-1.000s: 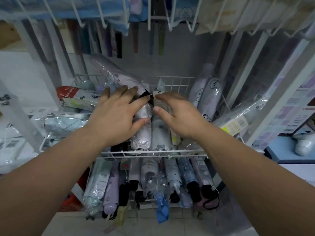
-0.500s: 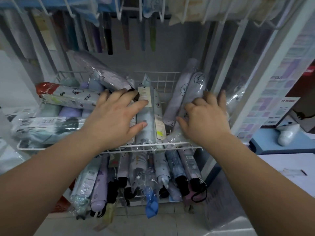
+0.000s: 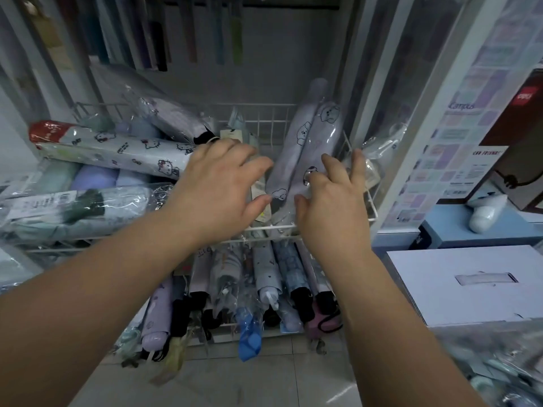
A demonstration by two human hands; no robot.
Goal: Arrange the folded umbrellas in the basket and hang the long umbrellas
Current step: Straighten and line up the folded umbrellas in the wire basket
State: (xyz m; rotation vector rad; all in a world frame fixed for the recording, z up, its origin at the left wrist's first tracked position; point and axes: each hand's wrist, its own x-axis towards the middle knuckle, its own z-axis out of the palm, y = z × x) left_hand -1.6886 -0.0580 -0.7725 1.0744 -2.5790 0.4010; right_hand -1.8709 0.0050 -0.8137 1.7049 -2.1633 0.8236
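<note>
Your left hand (image 3: 219,183) lies flat and spread, gripping nothing, over the folded umbrellas in the middle of the wire basket (image 3: 370,201). Your right hand (image 3: 330,201) is also spread, fingers (image 3: 357,164) splayed against two pale lilac umbrellas (image 3: 305,142) printed with puppy faces; these lean upright against the basket's right side, at about 1 o'clock from the hand, and the hand presses rather than clasps them. At 9 o'clock from your left hand a white cat-print umbrella (image 3: 117,149) with a red end lies crosswise on top of the pile, with a plastic-wrapped dark green one (image 3: 73,207) nearer you. Below the basket, at 6 o'clock, a lower rack (image 3: 264,333) holds a row of folded umbrellas, handles toward you. Long umbrellas (image 3: 158,33) hang at 12 o'clock. A white cardboard box (image 3: 470,286) sits at 4 o'clock.
</note>
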